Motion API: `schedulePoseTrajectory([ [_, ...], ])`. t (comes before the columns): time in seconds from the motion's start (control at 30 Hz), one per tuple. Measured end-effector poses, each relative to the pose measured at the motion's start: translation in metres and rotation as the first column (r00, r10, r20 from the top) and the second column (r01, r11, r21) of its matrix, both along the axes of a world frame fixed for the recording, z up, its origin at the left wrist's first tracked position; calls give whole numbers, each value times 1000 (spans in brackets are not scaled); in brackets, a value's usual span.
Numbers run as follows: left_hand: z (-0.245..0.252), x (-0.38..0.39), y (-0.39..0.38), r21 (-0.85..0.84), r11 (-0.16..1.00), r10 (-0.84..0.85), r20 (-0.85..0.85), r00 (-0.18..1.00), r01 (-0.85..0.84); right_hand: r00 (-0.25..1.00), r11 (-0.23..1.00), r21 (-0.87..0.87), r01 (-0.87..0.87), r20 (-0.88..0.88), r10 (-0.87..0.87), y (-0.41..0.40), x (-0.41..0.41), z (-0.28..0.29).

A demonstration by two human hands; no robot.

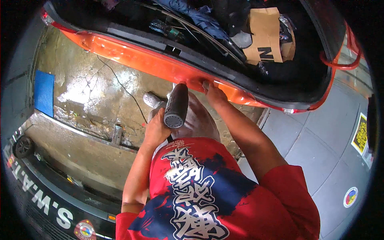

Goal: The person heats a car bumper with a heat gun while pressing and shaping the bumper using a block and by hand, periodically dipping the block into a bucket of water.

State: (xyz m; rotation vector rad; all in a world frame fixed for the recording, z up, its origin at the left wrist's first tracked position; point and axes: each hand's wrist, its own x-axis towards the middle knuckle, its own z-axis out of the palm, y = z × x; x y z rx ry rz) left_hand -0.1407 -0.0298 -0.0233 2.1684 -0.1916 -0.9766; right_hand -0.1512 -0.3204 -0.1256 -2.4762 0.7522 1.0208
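Observation:
My left hand grips a dark grey heat gun, its round vented rear end towards me. The gun's front end points at the orange rear bumper of a car whose tailgate area is open. At the bumper's top face, my right hand has its fingers curled around a small grey object; what it is cannot be made out. Both hands are close to the bumper's middle, the right one to the right of the gun. Whether the gun's nozzle touches the bumper is hidden.
Inside the boot lie a cardboard box, a blue cloth and a plastic bottle. A black cord crosses the wet concrete floor. Behind me stands a dark vehicle with white lettering. A grey panel is at right.

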Motion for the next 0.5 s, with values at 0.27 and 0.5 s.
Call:
schedulePoseTrajectory([
  [0.27, 16, -4, 23, -40, 984, 170, -45, 984, -172, 997, 999, -13, -44, -59, 44, 3, -12, 46],
  [0.5, -2, -35, 86, -50, 936, 347, -50, 936, -350, 977, 980, -8, -198, 78, 198, 34, 17, 31],
])
